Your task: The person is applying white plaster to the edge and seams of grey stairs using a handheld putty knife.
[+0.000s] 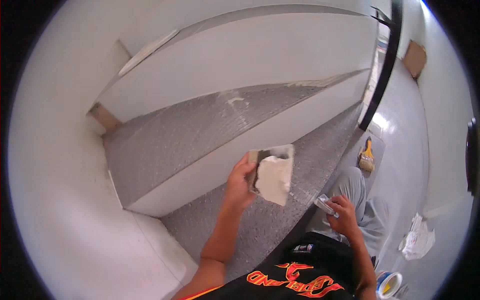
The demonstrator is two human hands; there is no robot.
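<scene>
My left hand (pixel 241 181) grips the edge of a flat, roughly square plastering plate (pixel 288 151), held up over the lower step. A thick mound of off-white filler paste (pixel 275 179) covers much of its face. My right hand (pixel 343 216) is closed round a small pale scraper (pixel 325 204) close to my grey-trousered knee; its exact shape is partly hidden by the fingers. Ahead rise steps with speckled grey treads (pixel 165 145) and white risers (pixel 250 45). Whitish smears (pixel 237 101) mark the middle tread.
A yellow-handled paintbrush (pixel 367 159) lies right of my knee. Behind it stands a black post (pixel 385 80). On the right floor are a crumpled white bag (pixel 419 239) and, nearer me, a small tub (pixel 391 284). White walls (pixel 55 165) bound the steps on the left.
</scene>
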